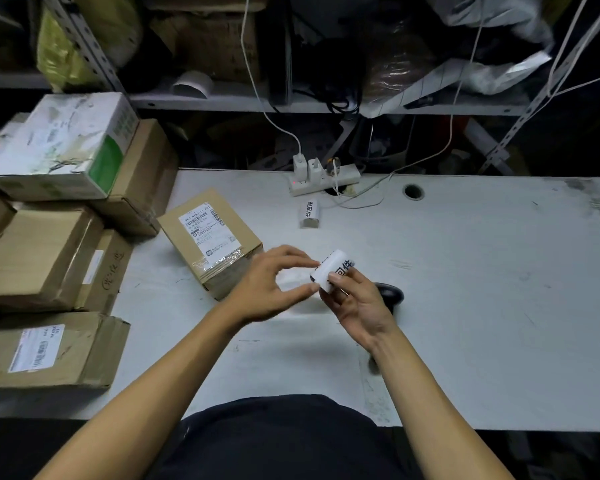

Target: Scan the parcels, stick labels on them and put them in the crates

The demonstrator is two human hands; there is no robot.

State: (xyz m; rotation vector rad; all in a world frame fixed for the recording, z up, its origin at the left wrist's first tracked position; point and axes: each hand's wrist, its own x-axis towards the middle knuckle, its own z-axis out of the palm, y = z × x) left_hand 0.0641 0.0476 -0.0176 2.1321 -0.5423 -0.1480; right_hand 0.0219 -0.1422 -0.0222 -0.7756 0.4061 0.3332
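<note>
While raised over mid-table (465, 271), right hand (359, 306) grips label roll (331, 270) | left hand (274, 282) fingers pinch its end | box (210, 240) toward left edge

**Both hands on a label roll above the table**

The right hand (357, 303) holds a small white label roll (331, 271) printed with black characters, thumb pressed on its face. The left hand (274, 282) pinches the roll's left end with thumb and fingertips. Just left of the hands, a cardboard parcel (210, 242) with a white shipping label lies on the grey table (482, 289). A second curled label strip (309, 213) lies farther back, near a white power strip (323, 178). A dark object (392, 294) sits partly hidden behind the right hand. Stacked cardboard boxes (52, 244) crowd the table's left edge.
</note>
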